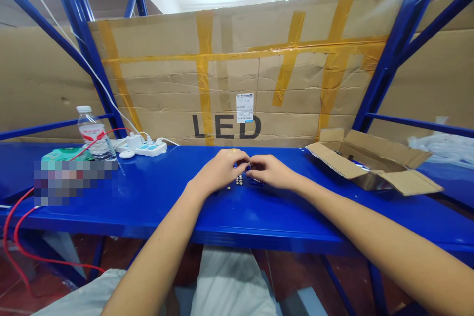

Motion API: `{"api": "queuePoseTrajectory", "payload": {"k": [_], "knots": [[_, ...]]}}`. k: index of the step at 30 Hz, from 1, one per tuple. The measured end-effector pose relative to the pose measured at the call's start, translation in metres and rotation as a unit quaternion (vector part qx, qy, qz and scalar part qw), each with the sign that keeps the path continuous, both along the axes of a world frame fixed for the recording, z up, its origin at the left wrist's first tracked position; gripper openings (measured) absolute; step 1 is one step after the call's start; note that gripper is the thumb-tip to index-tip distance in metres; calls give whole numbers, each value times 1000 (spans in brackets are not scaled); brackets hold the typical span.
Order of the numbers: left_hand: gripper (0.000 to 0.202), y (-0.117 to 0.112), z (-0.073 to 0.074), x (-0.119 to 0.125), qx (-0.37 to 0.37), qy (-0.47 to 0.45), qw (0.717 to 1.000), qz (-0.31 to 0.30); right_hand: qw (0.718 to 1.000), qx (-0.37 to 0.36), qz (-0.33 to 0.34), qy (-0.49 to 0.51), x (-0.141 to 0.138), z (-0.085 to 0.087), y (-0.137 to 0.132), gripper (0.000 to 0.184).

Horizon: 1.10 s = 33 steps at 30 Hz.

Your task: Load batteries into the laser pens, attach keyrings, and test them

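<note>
My left grip (221, 170) and right grip (272, 172) both pinched a small dark part (249, 165) over loose metal bits (239, 179) on the counter (148, 197); a slip could've sent them rolling.

Bare forearms (163, 237), pale grey trousers (229, 281)

A cluster of tiny silvery metal pieces (239, 179) lies loose on the blue worktop (148, 197), packed close together in short rows. It sits just at 6 o'clock of the spot where the left hand (221, 169) and right hand (272, 170) meet. Between their fingertips is a small dark piece (249, 164), too small to make out. At 3 o'clock of the cluster a thin dark loop (255, 182) lies flat, half hidden under the right hand.
</note>
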<state>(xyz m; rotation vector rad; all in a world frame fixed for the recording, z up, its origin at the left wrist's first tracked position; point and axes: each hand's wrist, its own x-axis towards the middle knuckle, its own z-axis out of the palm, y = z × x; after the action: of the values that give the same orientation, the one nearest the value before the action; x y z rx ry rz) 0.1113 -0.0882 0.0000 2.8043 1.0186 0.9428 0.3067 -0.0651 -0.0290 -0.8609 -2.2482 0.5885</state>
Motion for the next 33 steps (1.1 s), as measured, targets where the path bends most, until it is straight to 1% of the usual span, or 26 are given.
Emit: {"api": "queuePoseTrajectory", "payload": {"k": [3,6,8,12,15,17,21,26,33], "knots": [[19,0,0,-1,0,2,1000,-16,1000,8,-8,10,1,0,1,10],[19,-3,4,-4,-12,3,1000,-15,1000,13,-10,16,3,1,3,12],[20,-6,9,-9,-36,20,999,4,999,28,-12,10,3,2,3,15],[19,-9,14,-20,-89,114,988,58,998,54,-17,-12,4,2,3,18],[17,-8,11,-24,-122,171,974,84,998,61,-25,-26,4,3,2,19],[17,-6,7,-24,-132,188,968,96,997,62,-27,-31,3,3,1,19],[17,-6,1,-21,-146,189,964,114,997,60,-27,-36,3,4,0,17],[14,-5,-3,-18,-151,210,958,122,997,62,-28,-40,3,4,0,17],[11,-3,-4,-17,-163,227,952,121,997,65,-23,-44,2,4,0,17]]}}
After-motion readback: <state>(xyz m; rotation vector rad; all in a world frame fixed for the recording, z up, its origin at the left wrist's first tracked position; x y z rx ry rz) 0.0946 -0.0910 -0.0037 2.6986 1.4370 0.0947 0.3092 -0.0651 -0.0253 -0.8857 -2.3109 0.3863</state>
